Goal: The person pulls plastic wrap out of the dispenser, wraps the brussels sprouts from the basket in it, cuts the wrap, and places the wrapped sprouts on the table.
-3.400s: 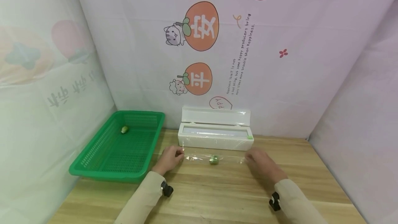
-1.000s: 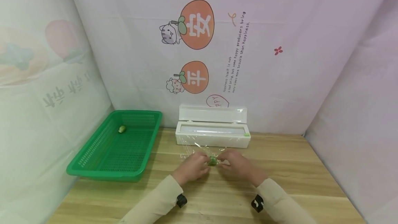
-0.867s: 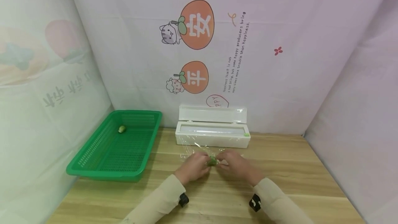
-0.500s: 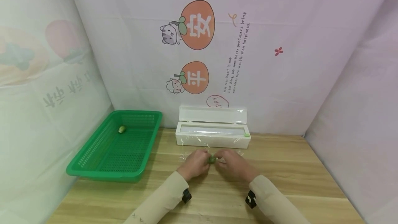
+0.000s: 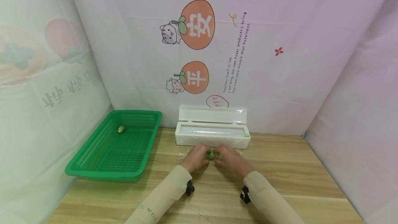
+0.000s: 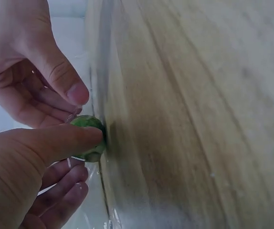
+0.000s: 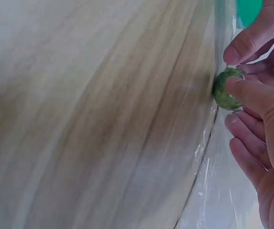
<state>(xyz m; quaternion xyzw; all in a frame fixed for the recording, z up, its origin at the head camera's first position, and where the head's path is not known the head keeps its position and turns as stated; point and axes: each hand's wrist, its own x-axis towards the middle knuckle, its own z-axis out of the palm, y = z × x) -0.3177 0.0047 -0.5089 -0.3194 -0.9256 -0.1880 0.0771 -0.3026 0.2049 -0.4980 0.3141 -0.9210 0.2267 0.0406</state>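
A small green Brussels sprout (image 5: 211, 155) lies on the wooden table between both hands, right in front of the white box. My left hand (image 5: 196, 158) pinches it from one side; in the left wrist view the thumb lies across the sprout (image 6: 90, 123) with the fingers behind. From the other side my right hand (image 5: 232, 160) pinches it too, its thumb over the sprout (image 7: 226, 98) in the right wrist view. Clear cling film (image 7: 205, 191) surrounds the sprout and spreads past the hands toward the box, with shiny creases.
The white cling film dispenser (image 5: 214, 141) stands at the back against the cloth wall, its lid (image 5: 212, 115) raised. At left, a green plastic basket (image 5: 104, 174) holds another Brussels sprout (image 5: 121, 129). Printed cloth walls bound the table (image 5: 217, 199) behind and on both sides.
Both hands came in from the ends of the stretched film to the sprout. Over the last second they have rolled it away toward the box, and less loose film shows in front.
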